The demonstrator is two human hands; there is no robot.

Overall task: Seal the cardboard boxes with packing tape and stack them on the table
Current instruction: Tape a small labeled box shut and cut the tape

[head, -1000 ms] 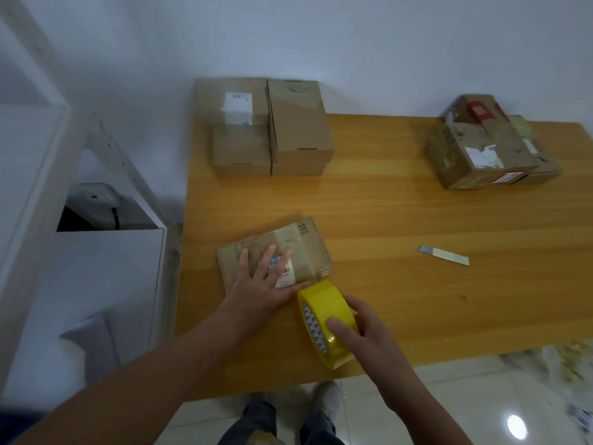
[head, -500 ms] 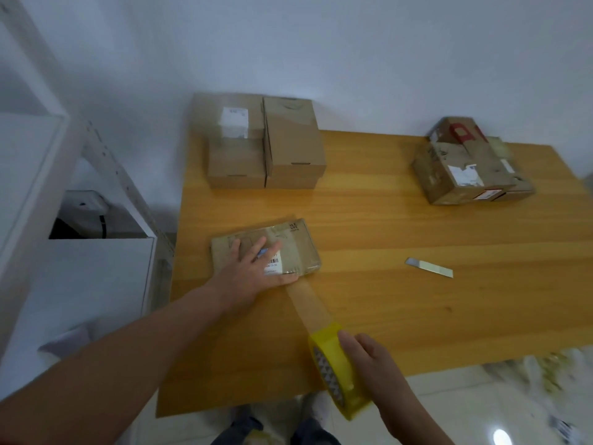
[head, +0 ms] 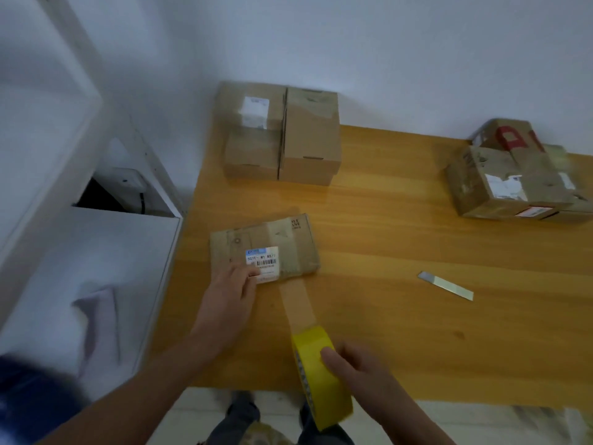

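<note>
Wooden table (head: pixel 417 226) under me: my left hand (head: pixel 229 295) presses flat, fingers straight, on the small cardboard box (head: pixel 266 245); nearer me than the box, my right hand (head: pixel 362 377) grips the yellow tape roll (head: pixel 309 351), a strip (head: pixel 296 303) stretched from the box.

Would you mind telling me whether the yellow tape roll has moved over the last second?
Yes: the tape roll has pulled back from the flat box to the table's near edge.
</note>
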